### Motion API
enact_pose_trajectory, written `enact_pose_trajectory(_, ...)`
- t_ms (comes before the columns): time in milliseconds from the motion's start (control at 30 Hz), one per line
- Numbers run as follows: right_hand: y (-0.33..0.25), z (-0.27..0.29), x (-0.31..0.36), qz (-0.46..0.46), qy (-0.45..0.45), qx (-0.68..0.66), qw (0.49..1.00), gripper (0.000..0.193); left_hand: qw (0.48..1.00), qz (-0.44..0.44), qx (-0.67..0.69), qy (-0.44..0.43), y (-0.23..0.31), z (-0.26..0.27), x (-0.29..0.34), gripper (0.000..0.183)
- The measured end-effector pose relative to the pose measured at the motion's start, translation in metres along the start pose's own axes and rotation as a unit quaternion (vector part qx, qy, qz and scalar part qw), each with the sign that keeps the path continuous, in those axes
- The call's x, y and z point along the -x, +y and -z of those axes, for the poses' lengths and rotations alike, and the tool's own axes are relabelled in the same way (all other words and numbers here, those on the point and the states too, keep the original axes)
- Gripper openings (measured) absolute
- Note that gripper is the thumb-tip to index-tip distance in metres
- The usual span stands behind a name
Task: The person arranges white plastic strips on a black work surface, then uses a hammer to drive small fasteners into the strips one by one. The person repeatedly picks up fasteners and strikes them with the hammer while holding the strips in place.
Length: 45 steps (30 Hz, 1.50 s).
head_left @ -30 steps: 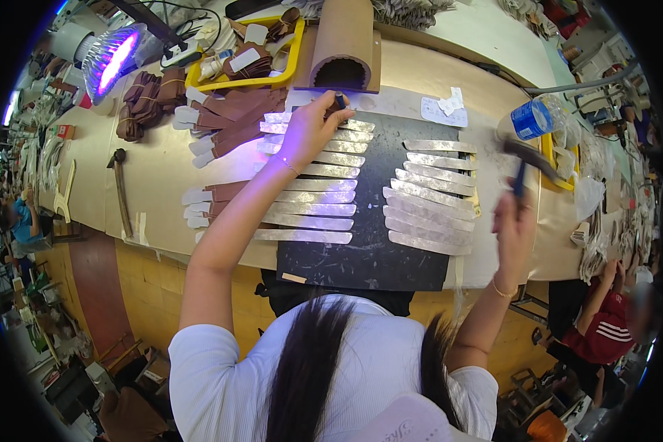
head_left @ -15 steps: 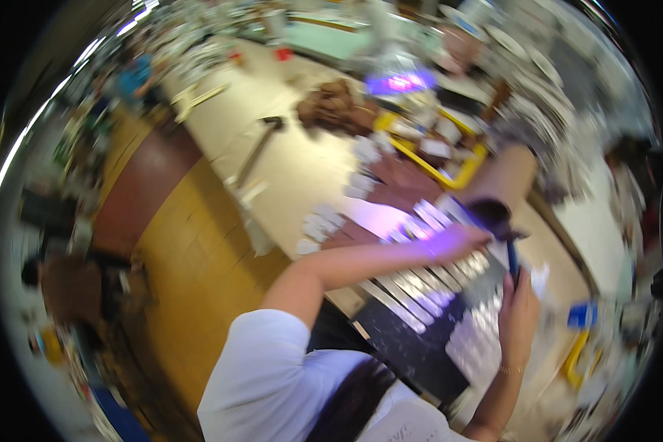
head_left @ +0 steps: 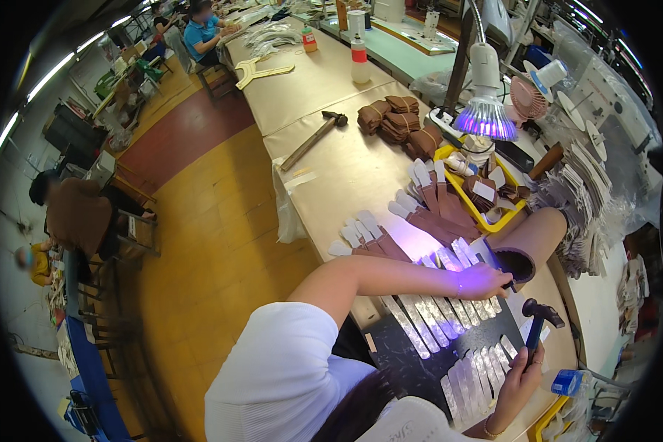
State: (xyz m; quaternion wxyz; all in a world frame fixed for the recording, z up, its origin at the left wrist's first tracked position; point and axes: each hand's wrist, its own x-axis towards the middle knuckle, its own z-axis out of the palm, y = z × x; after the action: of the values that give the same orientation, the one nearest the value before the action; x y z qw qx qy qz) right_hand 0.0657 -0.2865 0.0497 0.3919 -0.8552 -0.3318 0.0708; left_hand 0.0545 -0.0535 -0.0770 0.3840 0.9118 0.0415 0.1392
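The left hand (head_left: 486, 282) has its fingers closed on a small dark tool (head_left: 510, 286), mostly hidden by them, near a row of silvery strips (head_left: 435, 324). The right hand (head_left: 521, 379) is clamped round the handle of a hammer (head_left: 535, 334), whose head stands beyond that hand. Just left of the right hand, pale strips (head_left: 470, 379) lie on a black board (head_left: 425, 370). Beyond the left hand rests a brown tube (head_left: 545, 232)
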Motion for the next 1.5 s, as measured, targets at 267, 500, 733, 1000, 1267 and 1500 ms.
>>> enact_pose_trajectory(267,0.008,-0.002,0.017,0.012,0.026,-0.027,0.999,0.032,0.997,0.045,0.029,0.059,-0.002,-0.003,-0.002,0.044)
enact_pose_trajectory(500,0.014,0.003,0.043,-0.056,0.037,-0.188,0.98,0.029,0.977,0.11,0.178,0.039,0.001,0.008,-0.004,0.038)
enact_pose_trajectory(733,0.003,-0.023,0.083,-0.019,0.143,-0.458,0.877,0.013,0.947,0.168,0.272,0.027,0.001,0.005,-0.016,0.032)
enact_pose_trajectory(1000,-0.007,-0.055,0.108,0.135,0.069,-0.28,0.948,0.022,0.929,0.149,0.335,0.041,-0.011,0.001,-0.016,0.021)
enact_pose_trajectory(1267,0.016,-0.109,0.126,0.145,-0.037,-0.354,0.923,0.036,0.936,0.137,0.324,0.026,0.002,0.008,-0.015,0.022)
enact_pose_trajectory(1500,0.022,-0.117,0.127,0.128,-0.004,-0.33,0.935,0.033,0.94,0.135,0.312,0.033,-0.01,0.008,-0.019,0.026)
